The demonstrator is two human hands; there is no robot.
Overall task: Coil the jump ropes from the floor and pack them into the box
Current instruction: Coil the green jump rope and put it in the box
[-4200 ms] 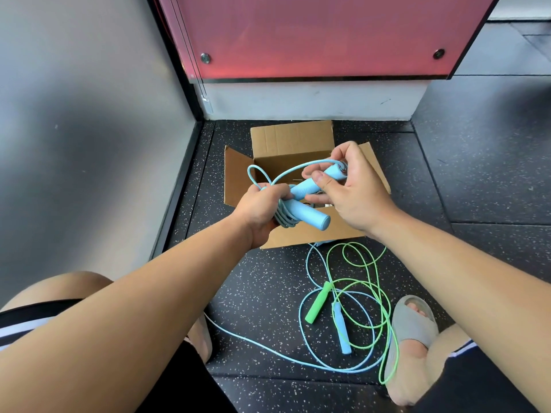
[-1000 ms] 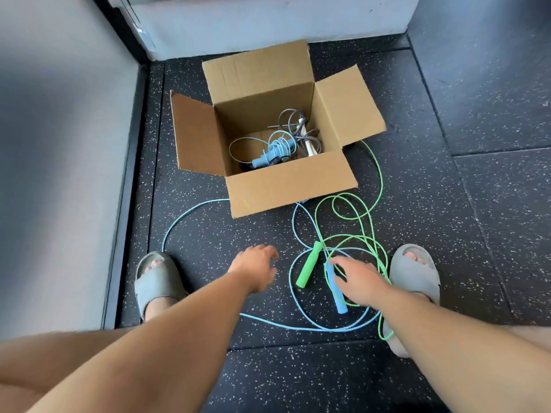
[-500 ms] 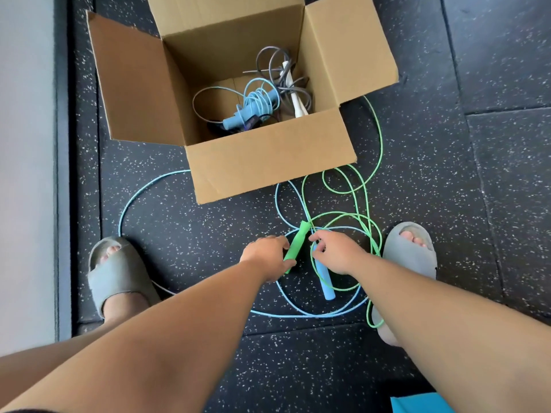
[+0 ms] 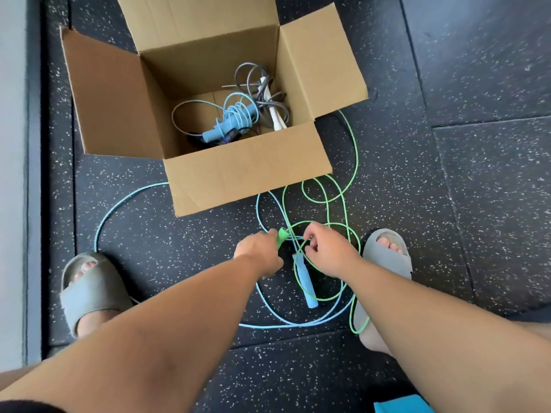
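Fingers [image 4: 310,234] on the right hand [image 4: 329,253] now pinch the green cord [image 4: 357,159], left hand [image 4: 258,257] has wrapped round the green handle [image 4: 282,235]; a second ago both were only reaching. One blue rope [image 4: 235,119] sits coiled in the box [image 4: 244,174], so green's next off the floor [image 4: 477,204].

The floor [image 4: 477,204] was black rubber matting flecked with white, laid in large tiles with visible seams, and a pale grey wall [image 4: 12,144] with a dark baseboard [image 4: 34,174] ran along its left edge.
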